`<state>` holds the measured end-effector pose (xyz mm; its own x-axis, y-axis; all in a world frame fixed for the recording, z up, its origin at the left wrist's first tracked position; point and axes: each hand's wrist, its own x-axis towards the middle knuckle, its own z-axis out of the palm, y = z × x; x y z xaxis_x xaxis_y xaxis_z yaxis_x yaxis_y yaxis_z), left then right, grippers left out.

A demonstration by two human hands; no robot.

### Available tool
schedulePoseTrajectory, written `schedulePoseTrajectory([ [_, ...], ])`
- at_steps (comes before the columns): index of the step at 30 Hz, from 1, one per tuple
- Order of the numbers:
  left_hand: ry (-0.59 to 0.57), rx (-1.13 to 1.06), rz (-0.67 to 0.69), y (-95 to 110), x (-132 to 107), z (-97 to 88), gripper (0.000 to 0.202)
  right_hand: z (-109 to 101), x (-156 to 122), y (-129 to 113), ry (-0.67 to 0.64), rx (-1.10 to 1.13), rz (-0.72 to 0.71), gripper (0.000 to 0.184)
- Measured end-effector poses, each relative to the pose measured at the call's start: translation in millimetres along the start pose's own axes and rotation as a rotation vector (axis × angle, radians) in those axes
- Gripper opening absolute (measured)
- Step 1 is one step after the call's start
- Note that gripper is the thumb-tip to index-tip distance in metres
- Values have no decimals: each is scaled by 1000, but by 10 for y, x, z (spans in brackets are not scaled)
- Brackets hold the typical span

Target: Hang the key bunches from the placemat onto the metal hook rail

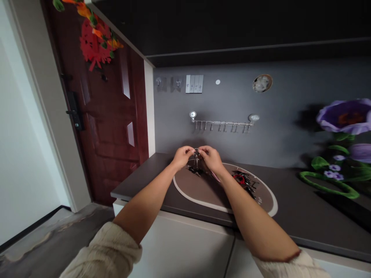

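My left hand [182, 157] and my right hand [212, 158] meet above the far end of an oval brown mat [203, 191] on a dark countertop. Both pinch a small metal key ring [196, 151], and a bunch of keys [194, 168] hangs from it just over the mat. The fingers of both hands are closed on the ring. A second bunch of dark keys with a red tag [245, 180] lies on the mat to the right of my right forearm.
A metal hook rail [222, 122] is fixed to the grey wall above the hands, with light switches [194, 83] higher up. A dark red door [107, 104] stands at the left. Purple artificial flowers [344, 119] sit on the countertop [304, 208] at the right. White cabinet fronts lie below.
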<state>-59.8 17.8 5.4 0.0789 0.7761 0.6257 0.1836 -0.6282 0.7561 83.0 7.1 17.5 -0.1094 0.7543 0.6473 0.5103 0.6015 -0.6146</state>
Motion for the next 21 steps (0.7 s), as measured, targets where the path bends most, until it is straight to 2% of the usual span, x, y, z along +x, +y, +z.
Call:
schedulePoseTrajectory([
  [5,42,-64,-3,22,-2,18,20,45,7,46,-28,217,80,26],
  [11,151,-71,-2,8,14,14,21,68,18,12,-17,293,142,26],
  [16,284,72,-33,-153,43,-22,22,59,134,-61,57,370,188,21],
  [21,273,239,-31,-258,46,-27,21,17,412,-176,169,516,249,14],
])
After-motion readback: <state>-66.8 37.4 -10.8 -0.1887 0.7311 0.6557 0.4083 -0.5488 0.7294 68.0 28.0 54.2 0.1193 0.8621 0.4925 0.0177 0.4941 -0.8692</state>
